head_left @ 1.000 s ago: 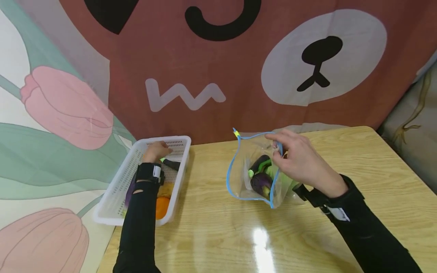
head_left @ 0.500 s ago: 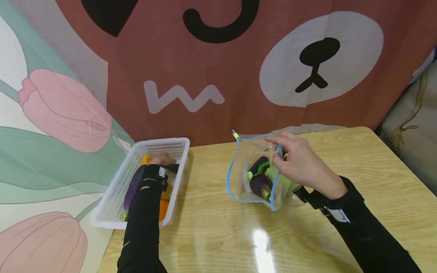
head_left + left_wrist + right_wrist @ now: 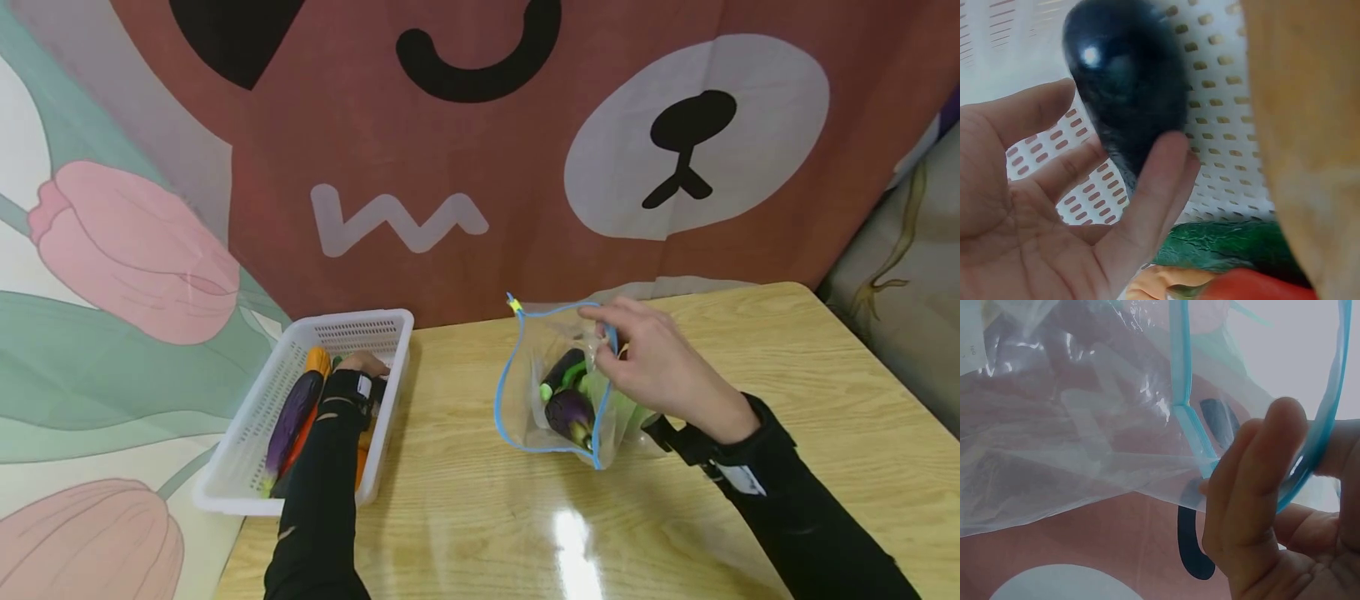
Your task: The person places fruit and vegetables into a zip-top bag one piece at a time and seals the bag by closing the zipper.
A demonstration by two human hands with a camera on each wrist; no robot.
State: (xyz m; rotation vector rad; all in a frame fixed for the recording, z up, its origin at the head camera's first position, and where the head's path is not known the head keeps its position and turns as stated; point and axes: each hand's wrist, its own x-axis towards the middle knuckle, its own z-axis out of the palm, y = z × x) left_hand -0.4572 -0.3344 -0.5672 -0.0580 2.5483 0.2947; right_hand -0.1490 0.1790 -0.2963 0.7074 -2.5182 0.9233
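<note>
White basket [image 3: 360,333] update: the purple eggplant [image 3: 292,421] in it, mostly behind the left sleeve [image 3: 322,508] a second ago, now shows. Left hand [image 3: 365,363] grips a dark eggplant [image 3: 1125,69] inside, clear only in the left-wrist view; right hand [image 3: 652,358] still pinches the bag [image 3: 517,408] right of the basket.

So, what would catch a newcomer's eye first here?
Probably the big brown cartoon backdrop behind the table. Next, right of the white basket, the right hand holds a clear, open bag of vegetables. Inside the basket, the left hand holds a dark eggplant.
</note>
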